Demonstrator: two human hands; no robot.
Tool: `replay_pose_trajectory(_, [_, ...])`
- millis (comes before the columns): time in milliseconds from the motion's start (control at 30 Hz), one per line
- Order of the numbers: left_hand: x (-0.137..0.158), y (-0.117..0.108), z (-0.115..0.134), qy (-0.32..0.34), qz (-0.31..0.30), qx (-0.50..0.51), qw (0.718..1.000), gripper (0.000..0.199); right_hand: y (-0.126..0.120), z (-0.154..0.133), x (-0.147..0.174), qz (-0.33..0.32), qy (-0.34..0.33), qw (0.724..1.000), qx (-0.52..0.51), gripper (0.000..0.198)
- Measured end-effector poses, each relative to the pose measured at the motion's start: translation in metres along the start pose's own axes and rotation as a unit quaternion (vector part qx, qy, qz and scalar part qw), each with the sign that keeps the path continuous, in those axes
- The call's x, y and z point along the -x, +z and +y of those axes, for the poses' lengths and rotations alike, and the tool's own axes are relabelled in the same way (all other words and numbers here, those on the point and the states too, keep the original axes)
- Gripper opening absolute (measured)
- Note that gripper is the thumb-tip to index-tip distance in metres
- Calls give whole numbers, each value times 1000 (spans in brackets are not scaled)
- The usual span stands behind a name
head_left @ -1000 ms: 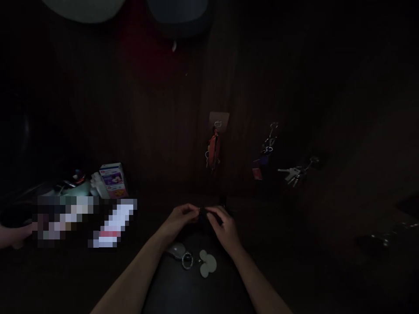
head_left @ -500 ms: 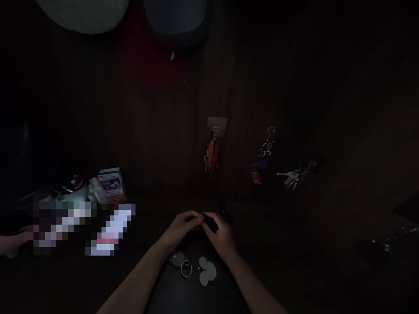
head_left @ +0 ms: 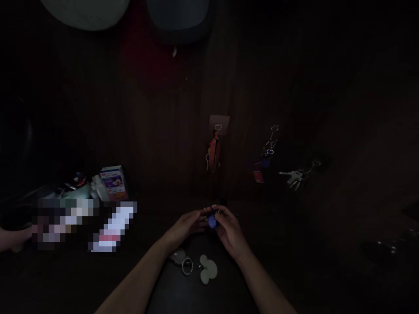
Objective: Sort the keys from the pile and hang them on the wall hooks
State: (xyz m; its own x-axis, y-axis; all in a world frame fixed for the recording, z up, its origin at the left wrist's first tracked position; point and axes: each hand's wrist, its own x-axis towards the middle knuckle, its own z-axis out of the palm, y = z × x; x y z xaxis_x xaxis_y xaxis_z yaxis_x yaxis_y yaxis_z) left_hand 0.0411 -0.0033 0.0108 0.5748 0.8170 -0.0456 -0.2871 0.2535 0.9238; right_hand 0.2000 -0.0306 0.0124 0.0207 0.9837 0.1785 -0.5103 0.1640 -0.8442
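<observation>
A round blue key fob (head_left: 212, 221) shows between my two hands, with a thin metal ring (head_left: 217, 208) above it. My right hand (head_left: 230, 227) is closed around the fob, its thumb pressed along the side. Fingers bent, my left hand (head_left: 183, 227) meets the fob's left edge, where a small thin piece shows at the fingertips, too dark to name. Below the hands lie a pale mouse-head-shaped charm (head_left: 209, 269) with a small metal fitting, a metal ring (head_left: 187, 265) and a pale rounded tag (head_left: 178, 256) partly behind my left wrist.
Several keys (head_left: 294, 176) hang from a hook on the right. An orange-red key holder (head_left: 214, 153) and another bunch with a red tag (head_left: 258, 176) hang on the dark panel. Small boxes (head_left: 113, 182) stand at left. Another person's arm (head_left: 15, 239) reaches in at far left.
My hands have turned the fob so its round blue face and ring now show. The right hand has shifted slightly right and opened somewhat around it. The view has moved slightly.
</observation>
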Motion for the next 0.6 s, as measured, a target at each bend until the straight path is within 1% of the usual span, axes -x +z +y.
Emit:
replay_pose_trajectory(67, [0,2,-2,-31,-33,39,998,42,3,-2,1,-12,18,999,-31,24])
replay_pose_trajectory(167, [2,4,-3,-52,-60,67,995,39,3,-4,0,-10,11,1000,-20,23])
replay_pose_trajectory(267, [5,3,0,-64,-54,74,994,35,-1,-2,-3,7,-17,1000,19,25])
replay_pose_trajectory(333, [6,2,2,-69,-50,76,993,35,-5,-1,-5,19,-25,999,40,26])
replay_pose_trajectory(400, [6,1,5,-60,-45,81,994,35,-7,-1,-6,21,-15,999,41,27])
replay_pose_trajectory(500, [7,0,8,-43,-39,90,994,35,-7,-2,-5,2,6,1000,23,29])
replay_pose_trajectory(600, [7,0,10,-26,-16,79,996,34,-6,-3,-3,-16,20,1000,9,30])
